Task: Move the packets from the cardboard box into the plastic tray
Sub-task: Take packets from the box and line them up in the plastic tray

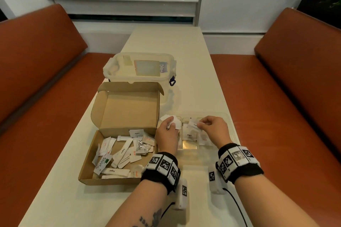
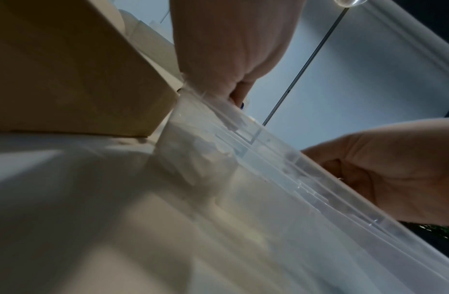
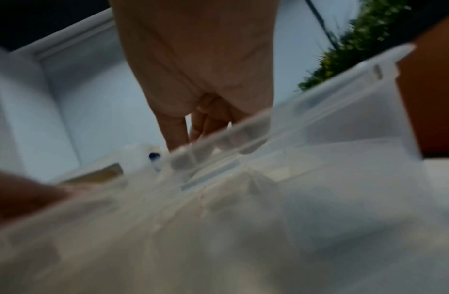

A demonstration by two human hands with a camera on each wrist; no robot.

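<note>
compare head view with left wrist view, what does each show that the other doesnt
Only the head view shows the packets left in the cardboard box, the lidded container behind it and the printed Pepper packet in the tray. Only the left wrist view shows the left hand's palm side from below. Both show the plastic tray, the box and the right hand.

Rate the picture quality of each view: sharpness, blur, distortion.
Head view: mostly sharp, packet print in the cardboard box readable, wide-angle bending at the edges. Left wrist view: soft and close, the plastic tray wall hazy, the left hand dim against a bright background. Right wrist view: heavily blurred, the right hand and tray rim smeared, nothing in the tray legible.
</note>
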